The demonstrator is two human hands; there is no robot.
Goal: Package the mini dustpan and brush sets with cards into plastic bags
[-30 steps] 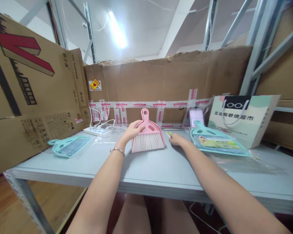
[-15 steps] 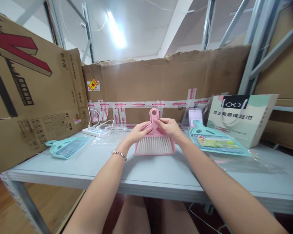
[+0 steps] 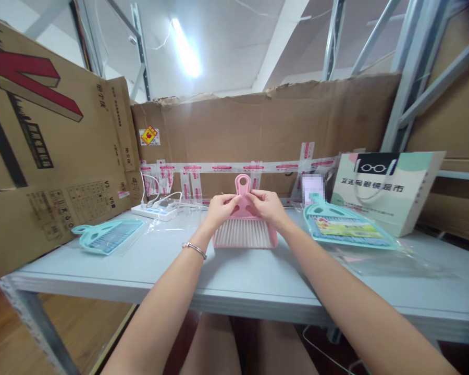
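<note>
A pink hand brush with white bristles (image 3: 242, 234) lies nested in a pink dustpan (image 3: 274, 240), both held upright over the middle of the table with their handles up. My left hand (image 3: 220, 211) pinches the handle area from the left, thumb in front. From the right, my right hand (image 3: 269, 207) grips the same area, its thumb close to the other one. The fingers behind the set are hidden. I cannot tell which of the two pieces each hand bears on more.
On the left of the table (image 3: 156, 276) lies a teal dustpan set (image 3: 109, 235); another in clear plastic (image 3: 347, 229) is at the right. A paper bag (image 3: 386, 192) stands behind it. A white power strip (image 3: 155, 211) sits before the cardboard wall (image 3: 226, 130).
Both hands have shifted slightly up the handle, thumbs now nearer its neck. The pink set has moved a little to the left.
</note>
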